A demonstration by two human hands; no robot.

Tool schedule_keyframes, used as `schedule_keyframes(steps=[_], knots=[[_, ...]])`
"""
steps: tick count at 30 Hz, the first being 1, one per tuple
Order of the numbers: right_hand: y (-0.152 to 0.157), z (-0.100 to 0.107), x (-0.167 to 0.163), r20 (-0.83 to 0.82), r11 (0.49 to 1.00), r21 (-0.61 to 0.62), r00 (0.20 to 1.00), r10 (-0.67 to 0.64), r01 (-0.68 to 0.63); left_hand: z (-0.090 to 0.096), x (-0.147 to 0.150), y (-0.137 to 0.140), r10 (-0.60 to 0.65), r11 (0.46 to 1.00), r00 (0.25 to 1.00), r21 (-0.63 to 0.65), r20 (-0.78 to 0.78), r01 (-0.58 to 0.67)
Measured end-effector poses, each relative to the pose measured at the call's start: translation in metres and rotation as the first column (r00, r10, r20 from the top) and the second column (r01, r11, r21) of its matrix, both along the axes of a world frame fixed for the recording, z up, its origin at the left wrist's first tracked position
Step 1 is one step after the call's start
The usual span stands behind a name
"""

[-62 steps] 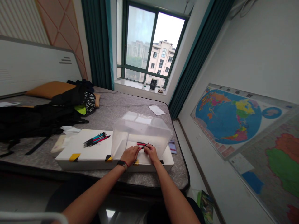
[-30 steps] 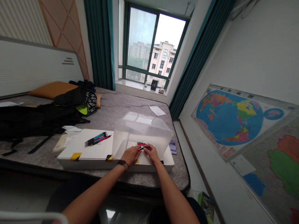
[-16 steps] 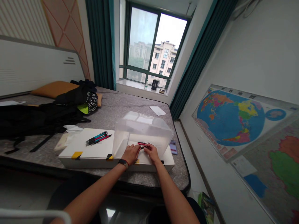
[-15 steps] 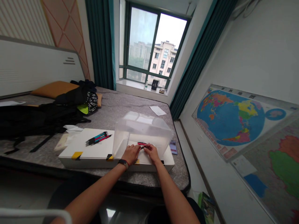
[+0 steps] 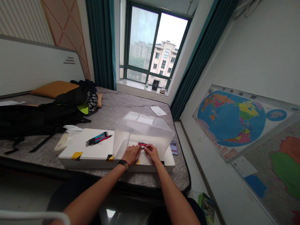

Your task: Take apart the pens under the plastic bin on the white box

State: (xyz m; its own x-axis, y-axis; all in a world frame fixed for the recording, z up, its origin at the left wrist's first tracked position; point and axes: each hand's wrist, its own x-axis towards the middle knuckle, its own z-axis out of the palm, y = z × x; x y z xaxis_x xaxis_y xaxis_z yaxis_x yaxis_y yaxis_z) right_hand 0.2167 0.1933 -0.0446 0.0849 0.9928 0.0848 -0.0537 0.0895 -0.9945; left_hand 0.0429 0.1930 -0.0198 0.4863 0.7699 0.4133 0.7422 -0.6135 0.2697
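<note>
My left hand [image 5: 132,154], with a dark band at the wrist, is closed in a pinch. Close beside it, my right hand [image 5: 152,153] pinches too. A small dark piece [image 5: 143,148], slim like part of a pen, shows between the two sets of fingertips; its ends are hidden. Just beyond the fingers lies a red pen or pen part [image 5: 142,144]. Both hands are at the open front of a translucent plastic bin [image 5: 144,127], tipped on its side on a flat white box [image 5: 77,147]. Several teal, black and red pens [image 5: 98,139] lie together on the box, left of the bin.
The box rests on a grey mattress [image 5: 131,101]. Black bags and clothing [image 5: 42,120] are at the left, near an orange cushion [image 5: 53,90]. A phone-like item [image 5: 173,147] lies right of the bin, and a white paper [image 5: 158,111] lies behind it.
The fingertips have shifted very slightly around the small dark piece, and a little less of it shows. The pens, bin and box stay where they were.
</note>
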Motion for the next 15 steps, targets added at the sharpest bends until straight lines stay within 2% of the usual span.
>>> schedule_keyframes(steps=[5, 10, 15], knots=[[-0.0001, 0.0002, 0.0000, -0.009, 1.000, 0.005, 1.000, 0.015, -0.015, 0.0011, 0.0003, -0.0011, -0.011, 1.000, 0.999, 0.007, -0.037, 0.011], [0.0009, -0.0008, 0.0004, -0.075, 0.997, -0.012, 0.994, -0.074, 0.074, 0.0032, 0.0003, -0.0022, 0.018, 1.000, 0.997, 0.001, -0.082, -0.018], [0.0046, -0.0053, 0.0015, -0.118, 0.995, -0.004, 0.988, -0.101, 0.102, 0.0073, 0.0003, -0.0043, 0.045, 0.999, 0.995, -0.017, -0.089, -0.047]])
